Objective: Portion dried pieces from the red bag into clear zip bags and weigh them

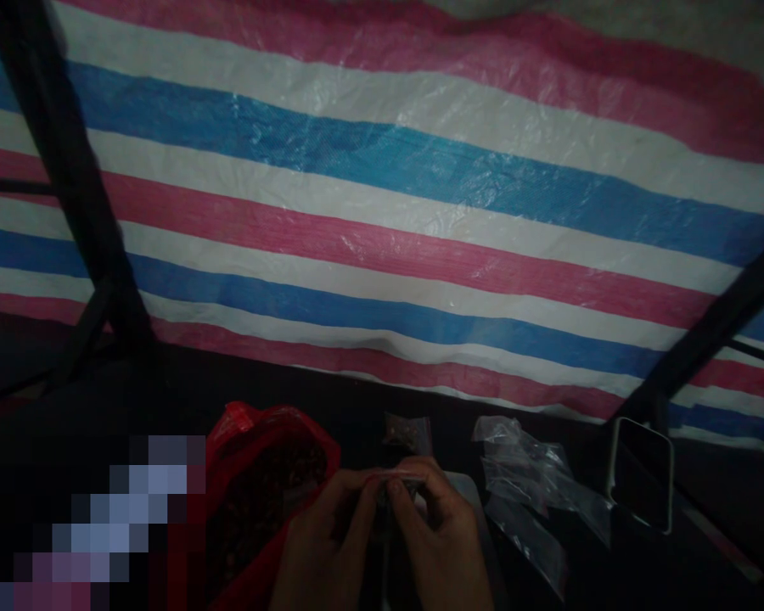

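Note:
My left hand and my right hand are side by side at the bottom centre. Thumbs and fingertips of both pinch the top edge of a small clear plastic bag; its lower part is dark and mostly hidden. A pale, flat object with a rounded corner shows beneath my right hand. Left of my hands stands an open red plastic bag holding many small dark brown pieces, too dim to name. Just beyond my fingers lies a small clear bag with brown contents.
Several flat clear plastic bags lie on the dark surface to the right. A phone leans at the far right. Dark frame poles stand before a striped plastic sheet. The lower left is pixelated.

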Motion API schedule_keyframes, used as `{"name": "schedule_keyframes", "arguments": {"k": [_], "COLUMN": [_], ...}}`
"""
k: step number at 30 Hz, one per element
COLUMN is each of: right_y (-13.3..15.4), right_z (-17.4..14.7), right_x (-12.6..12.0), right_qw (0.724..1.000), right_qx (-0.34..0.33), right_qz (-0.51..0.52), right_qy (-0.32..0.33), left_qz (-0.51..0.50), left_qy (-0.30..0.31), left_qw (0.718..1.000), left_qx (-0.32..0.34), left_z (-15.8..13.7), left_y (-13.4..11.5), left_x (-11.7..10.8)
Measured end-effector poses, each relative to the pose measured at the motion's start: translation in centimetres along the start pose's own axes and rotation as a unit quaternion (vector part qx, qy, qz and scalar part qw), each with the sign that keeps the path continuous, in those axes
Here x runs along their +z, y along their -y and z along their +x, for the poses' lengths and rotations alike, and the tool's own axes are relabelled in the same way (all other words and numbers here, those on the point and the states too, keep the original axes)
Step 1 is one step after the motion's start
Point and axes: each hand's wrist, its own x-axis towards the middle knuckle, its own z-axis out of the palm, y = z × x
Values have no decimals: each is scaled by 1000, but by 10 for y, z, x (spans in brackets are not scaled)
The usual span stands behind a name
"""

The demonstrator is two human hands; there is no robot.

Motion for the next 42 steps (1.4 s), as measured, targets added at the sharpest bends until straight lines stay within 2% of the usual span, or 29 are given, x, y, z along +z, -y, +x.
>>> {"name": "schedule_keyframes", "arguments": {"k": [3,5,7,10,12,14,16,23,26,31,35,39,42], "right_y": [-1,-5,-13,-28,-35,-38,-35,-20,-17,-8,-1,7,15], "right_z": [1,3,5,8,11,14,16,13,10,6,3,0,-1], "right_x": [-11,-23,-36,-52,-60,-68,-76,-102,-107,-111,-112,-111,-108], "right_qw": [997,992,989,991,978,957,948,922,909,907,917,940,957], "right_qx": [73,118,134,78,6,-46,-57,-49,-48,-70,-86,-111,-126], "right_qz": [19,45,46,-68,-165,-215,-218,-127,-101,-81,-83,-108,-147], "right_qy": [15,-1,-32,-83,-131,-187,-225,-362,-401,-406,-382,-303,-214], "left_qz": [-3,-16,-20,-7,-8,-8,-5,27,48,86,98,112,120], "left_qy": [21,9,-17,-51,-70,-85,-96,-144,-158,-172,-173,-171,-166], "left_qw": [1000,1000,1000,999,998,996,995,988,984,976,974,969,964], "left_qx": [-8,-11,-5,4,1,1,10,51,69,98,112,137,168], "left_z": [0,-2,-3,-4,-4,-4,-4,-6,-6,-9,-12,-13,-12], "left_y": [5,7,6,4,3,3,2,-7,-12,-16,-16,-16,-16], "left_x": [2,5,7,7,7,7,7,4,1,-3,-7,-6,-5]}}
